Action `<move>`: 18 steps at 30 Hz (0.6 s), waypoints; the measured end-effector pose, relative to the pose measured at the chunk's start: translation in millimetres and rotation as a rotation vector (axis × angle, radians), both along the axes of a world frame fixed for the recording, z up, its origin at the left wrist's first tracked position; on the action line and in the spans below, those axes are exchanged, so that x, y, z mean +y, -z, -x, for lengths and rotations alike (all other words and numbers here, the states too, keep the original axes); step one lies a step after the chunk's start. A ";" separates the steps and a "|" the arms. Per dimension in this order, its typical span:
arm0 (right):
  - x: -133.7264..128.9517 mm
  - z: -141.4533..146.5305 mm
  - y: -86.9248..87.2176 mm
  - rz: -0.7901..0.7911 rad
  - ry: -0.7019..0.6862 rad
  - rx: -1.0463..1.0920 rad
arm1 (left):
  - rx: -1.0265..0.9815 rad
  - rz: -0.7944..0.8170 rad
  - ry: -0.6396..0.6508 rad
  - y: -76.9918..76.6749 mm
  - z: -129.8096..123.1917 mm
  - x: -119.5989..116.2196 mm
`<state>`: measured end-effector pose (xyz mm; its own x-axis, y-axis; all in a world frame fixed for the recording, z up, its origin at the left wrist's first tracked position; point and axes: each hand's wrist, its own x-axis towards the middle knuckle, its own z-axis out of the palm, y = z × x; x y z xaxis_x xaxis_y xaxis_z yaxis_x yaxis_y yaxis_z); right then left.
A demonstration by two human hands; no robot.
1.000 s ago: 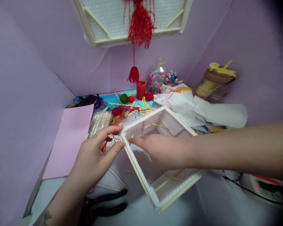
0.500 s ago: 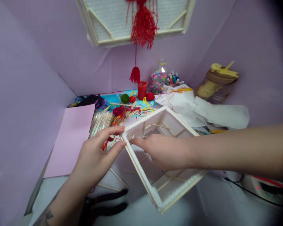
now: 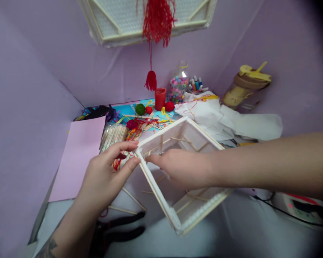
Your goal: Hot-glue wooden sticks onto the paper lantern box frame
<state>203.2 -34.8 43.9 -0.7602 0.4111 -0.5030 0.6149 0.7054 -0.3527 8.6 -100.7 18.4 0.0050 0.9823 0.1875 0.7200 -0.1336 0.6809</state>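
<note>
A box-shaped frame of pale wooden sticks, with white edging and thin, whitish see-through walls, stands tilted with one corner towards me. My left hand pinches its left corner from outside, forefinger at the top edge and thumb below. Reaching in through the open top, my right hand has one digit stretched towards that same corner's inner side. Its other fingers are hidden behind the hand, so I cannot tell whether they hold anything. Short sticks brace the walls inside the frame.
Pliers with black handles lie at the front left. Behind are bagged sticks, tangled yarn, a red candle, a jar of pompoms and white cloth. A red tassel hangs above from a second frame.
The view has shifted slightly, so everything sits a little higher and further left. Both hands keep nearly the same places on and inside the frame.
</note>
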 end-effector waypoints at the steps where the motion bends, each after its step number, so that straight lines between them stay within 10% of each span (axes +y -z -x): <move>1: -0.1 -0.1 0.0 0.001 -0.003 0.002 | 0.004 -0.001 0.001 0.0 0.2 -0.1; 18: 1.6 -2.2 19.9 0.028 0.063 0.054 | -0.059 -0.085 0.117 -2.4 1.3 -2.2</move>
